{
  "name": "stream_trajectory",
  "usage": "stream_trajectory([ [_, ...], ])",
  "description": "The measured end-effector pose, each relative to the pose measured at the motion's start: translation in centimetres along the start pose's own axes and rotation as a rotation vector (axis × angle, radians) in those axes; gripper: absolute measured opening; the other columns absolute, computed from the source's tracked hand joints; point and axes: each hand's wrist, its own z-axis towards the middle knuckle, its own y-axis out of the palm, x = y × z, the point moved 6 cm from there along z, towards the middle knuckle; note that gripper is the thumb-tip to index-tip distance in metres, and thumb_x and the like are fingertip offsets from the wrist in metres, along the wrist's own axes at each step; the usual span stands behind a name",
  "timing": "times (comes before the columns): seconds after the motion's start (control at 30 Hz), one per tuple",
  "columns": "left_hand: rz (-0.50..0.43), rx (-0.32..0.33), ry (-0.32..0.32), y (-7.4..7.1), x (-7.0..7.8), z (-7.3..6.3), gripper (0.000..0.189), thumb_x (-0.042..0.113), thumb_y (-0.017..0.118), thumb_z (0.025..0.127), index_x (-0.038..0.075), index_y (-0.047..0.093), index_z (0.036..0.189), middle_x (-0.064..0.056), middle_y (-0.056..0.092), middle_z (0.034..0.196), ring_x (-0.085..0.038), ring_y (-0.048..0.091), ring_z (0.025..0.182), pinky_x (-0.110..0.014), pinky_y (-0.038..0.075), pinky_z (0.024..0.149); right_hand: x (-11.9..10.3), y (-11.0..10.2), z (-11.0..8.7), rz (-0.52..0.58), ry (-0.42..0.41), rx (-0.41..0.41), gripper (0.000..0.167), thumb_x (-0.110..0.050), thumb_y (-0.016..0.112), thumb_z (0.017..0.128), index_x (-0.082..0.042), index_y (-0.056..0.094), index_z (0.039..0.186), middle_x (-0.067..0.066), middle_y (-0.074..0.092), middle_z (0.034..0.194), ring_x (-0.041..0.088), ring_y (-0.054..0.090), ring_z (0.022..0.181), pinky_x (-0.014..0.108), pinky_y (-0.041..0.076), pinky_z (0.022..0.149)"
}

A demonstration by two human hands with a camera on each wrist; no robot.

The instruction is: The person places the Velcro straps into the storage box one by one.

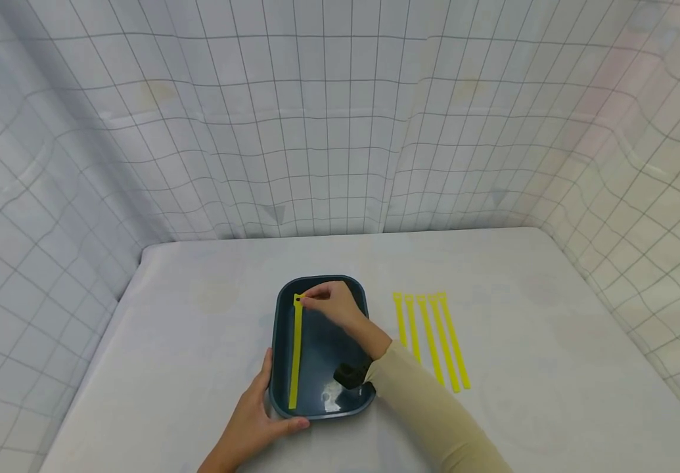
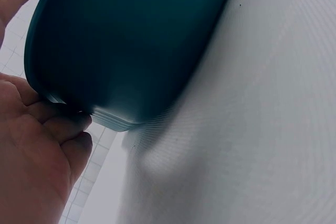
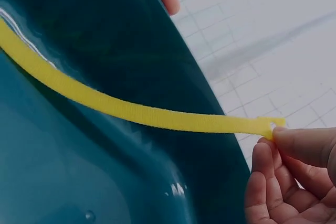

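A yellow hook-and-loop cable tie [image 1: 296, 358] with a slotted head runs lengthwise along the left side of a dark teal tray [image 1: 328, 341]. My right hand [image 1: 335, 305] pinches the tie's head between thumb and fingers near the tray's far end. In the right wrist view, the strap [image 3: 136, 113] curves down from that pinch into the tray. My left hand [image 1: 251, 417] holds the tray's near left corner, its thumb on the front edge and its fingers along the left side. From the left wrist, those fingers [image 2: 68, 124] bend against the tray's outer wall.
Several more yellow cable ties [image 1: 428, 328] lie side by side on the white table [image 1: 523, 315], right of the tray. My right sleeve [image 1: 428, 407] partly covers their near ends. A dark wrist camera [image 1: 351, 376] hangs over the tray. Grid-patterned curtains [image 1: 340, 131] enclose the table.
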Motion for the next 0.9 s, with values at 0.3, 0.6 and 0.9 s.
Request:
stream_trajectory([
  [0.3, -0.011, -0.024, 0.002, -0.1, 0.2, -0.1, 0.121, 0.042, 0.082, 0.063, 0.004, 0.005, 0.147, -0.015, 0.015, 0.150, -0.035, 0.021, 0.133, -0.056, 0.026, 0.099, 2.9, 0.3, 1.9, -0.014, 0.082, 0.047, 0.016, -0.008, 0.066, 0.084, 0.005, 0.069, 0.093, 0.010, 0.067, 0.082, 0.025, 0.064, 0.075, 0.028, 0.052, 0.069],
  [0.6, -0.026, -0.004, 0.015, -0.1, 0.0, 0.0, 0.121, 0.043, 0.083, 0.061, 0.004, 0.007, 0.147, -0.014, 0.015, 0.150, -0.035, 0.022, 0.133, -0.055, 0.026, 0.099, 3.6, 0.5, 2.4, -0.051, 0.164, 0.039, 0.014, -0.009, 0.067, 0.084, 0.002, 0.070, 0.091, 0.006, 0.067, 0.079, 0.013, 0.061, 0.069, 0.025, 0.052, 0.067],
  [0.9, -0.036, -0.009, -0.010, 0.1, -0.2, 0.1, 0.122, 0.043, 0.083, 0.061, 0.004, 0.006, 0.147, -0.015, 0.016, 0.150, -0.036, 0.022, 0.133, -0.055, 0.025, 0.099, 4.6, 0.9, 3.0, -0.037, 0.249, -0.006, 0.014, -0.009, 0.067, 0.084, 0.003, 0.070, 0.090, 0.007, 0.067, 0.079, 0.017, 0.063, 0.071, 0.028, 0.053, 0.068],
])
